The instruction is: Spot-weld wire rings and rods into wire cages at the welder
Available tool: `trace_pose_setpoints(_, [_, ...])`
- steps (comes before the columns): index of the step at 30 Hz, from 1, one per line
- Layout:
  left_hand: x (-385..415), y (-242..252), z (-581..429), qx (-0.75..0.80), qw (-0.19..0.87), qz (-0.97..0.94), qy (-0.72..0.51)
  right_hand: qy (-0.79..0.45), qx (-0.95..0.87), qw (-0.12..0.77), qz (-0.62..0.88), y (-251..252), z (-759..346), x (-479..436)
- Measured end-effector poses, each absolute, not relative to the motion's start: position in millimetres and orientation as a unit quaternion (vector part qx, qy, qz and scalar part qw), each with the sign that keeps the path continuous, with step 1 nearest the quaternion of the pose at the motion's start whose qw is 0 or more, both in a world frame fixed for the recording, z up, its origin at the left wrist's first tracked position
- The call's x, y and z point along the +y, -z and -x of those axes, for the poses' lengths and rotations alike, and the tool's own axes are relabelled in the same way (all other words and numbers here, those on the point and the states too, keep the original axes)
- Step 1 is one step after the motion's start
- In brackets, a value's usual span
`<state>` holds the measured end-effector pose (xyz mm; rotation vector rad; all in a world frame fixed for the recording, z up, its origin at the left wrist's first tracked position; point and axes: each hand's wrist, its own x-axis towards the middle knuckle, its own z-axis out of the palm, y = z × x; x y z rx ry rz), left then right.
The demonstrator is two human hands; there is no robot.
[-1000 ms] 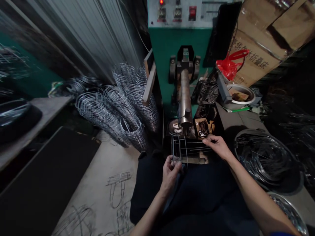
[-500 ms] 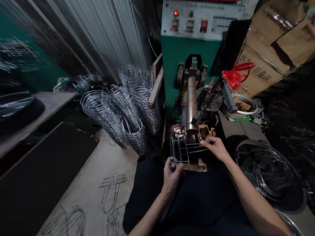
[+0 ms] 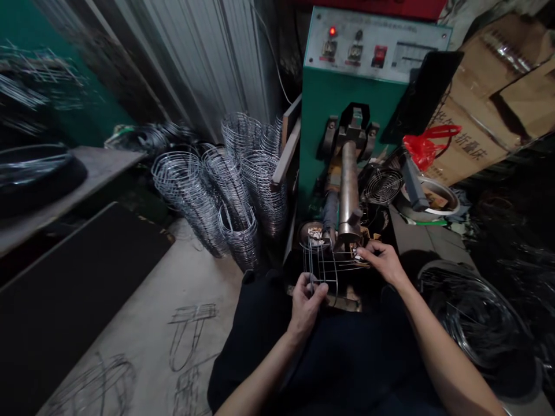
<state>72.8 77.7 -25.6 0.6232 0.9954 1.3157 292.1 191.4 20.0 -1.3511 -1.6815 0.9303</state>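
Wire frame [image 3: 323,263] is held at its near end by the left hand [image 3: 307,303], fingers curled shut around the wires, and pinched at its far right side by the right hand [image 3: 381,261], just below the metal arm [image 3: 348,188] of the green machine [image 3: 342,98].

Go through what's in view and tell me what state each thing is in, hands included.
Wire frame, held in both hands by the machine arm.
Left hand, grip closed on its near edge.
Right hand, pinching its far side.
Indicator lamp, lit red.
Wire frame stacks, leaning on the floor.
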Motion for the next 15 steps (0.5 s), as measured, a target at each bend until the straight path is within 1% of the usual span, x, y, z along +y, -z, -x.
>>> trace_pose_setpoints(4, [79.7,29.1,-74.3,0.433,0.634,-0.28,-0.576,-0.372,-0.656,0.381,0.535,-20.5,-293.0,193.2])
trace_pose_setpoints(9, [80.8,25.7,-71.7,0.435,0.632,-0.293,-0.571,-0.35,-0.665,0.381,0.538,-19.8,-293.2,193.7])
trace_pose_setpoints(15, [85.9,15.4,-64.6,0.445,0.642,-0.318,-0.537,-0.294,-0.664,0.479,0.494,-8.4,-306.0,175.3])
